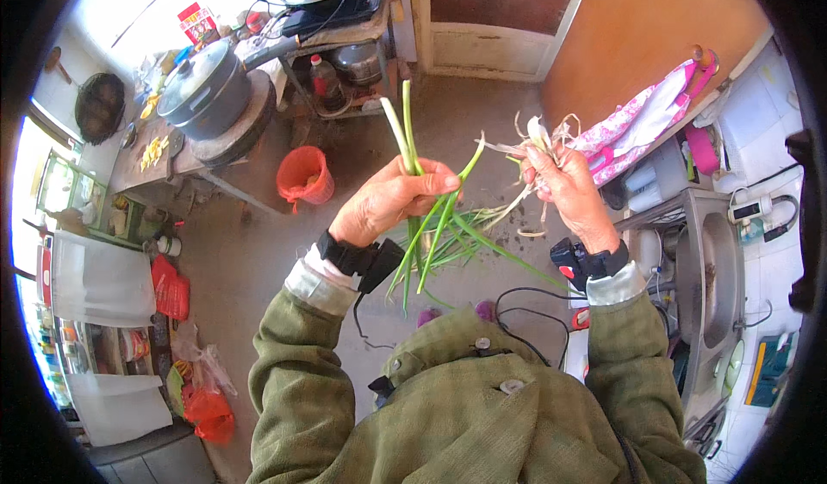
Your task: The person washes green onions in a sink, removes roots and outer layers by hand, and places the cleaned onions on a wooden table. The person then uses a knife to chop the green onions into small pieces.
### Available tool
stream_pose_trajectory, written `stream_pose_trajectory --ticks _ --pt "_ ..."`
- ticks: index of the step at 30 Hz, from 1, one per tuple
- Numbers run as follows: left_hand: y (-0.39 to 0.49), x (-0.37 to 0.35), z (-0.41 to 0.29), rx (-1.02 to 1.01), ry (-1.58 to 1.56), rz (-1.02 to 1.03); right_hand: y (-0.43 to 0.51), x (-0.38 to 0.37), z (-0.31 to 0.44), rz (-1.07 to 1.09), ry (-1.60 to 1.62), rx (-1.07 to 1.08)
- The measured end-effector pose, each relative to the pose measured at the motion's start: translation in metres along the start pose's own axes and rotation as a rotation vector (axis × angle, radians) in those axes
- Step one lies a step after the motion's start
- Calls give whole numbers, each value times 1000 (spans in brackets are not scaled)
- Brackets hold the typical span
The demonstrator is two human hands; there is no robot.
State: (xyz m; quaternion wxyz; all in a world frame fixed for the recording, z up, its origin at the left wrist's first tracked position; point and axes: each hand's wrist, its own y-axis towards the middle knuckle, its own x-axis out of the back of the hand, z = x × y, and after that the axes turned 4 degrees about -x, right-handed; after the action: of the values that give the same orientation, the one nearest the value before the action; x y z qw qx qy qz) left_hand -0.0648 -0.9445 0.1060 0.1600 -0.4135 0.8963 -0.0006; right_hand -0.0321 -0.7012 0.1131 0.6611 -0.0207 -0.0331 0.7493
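Note:
My left hand [394,196] is closed around several green onions [408,135], their pale stem ends pointing up and their green leaves hanging below the fist. To the right, my right hand [565,190] grips a tangle of dry, papery onion skins and withered leaves [539,138]. One more stalk slants up and right from beside my left thumb. Below and between the hands, a loose heap of green onions [475,238] lies low over the floor; what it rests on cannot be told.
A red bucket [306,177] stands on the floor near the stove table, which bears a large lidded pot [207,89]. A metal sink [717,277] is at the right. Black cables [533,313] loop beside my body. Red plastic bags [208,413] lie lower left.

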Motion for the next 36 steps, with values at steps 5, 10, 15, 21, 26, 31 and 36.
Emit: stream_pose_trajectory --ticks 5,10,15,21,26,31,36 --pt "9 2 4 4 -62 71 5 -19 -4 120 43 -53" --pt "13 1 8 21 -85 79 11 -27 -2 196 77 -70" --pt "13 1 9 35 -46 62 16 -27 2 185 -143 -29" --pt "10 4 7 76 -21 30 20 -15 4 222 -423 93" --pt "3 15 7 38 10 54 25 11 8 57 -243 98" --pt "5 27 13 9 -110 9 19 17 5 63 -170 0" --pt "13 45 14 -102 -219 -38 21 12 -3 113 -69 51"
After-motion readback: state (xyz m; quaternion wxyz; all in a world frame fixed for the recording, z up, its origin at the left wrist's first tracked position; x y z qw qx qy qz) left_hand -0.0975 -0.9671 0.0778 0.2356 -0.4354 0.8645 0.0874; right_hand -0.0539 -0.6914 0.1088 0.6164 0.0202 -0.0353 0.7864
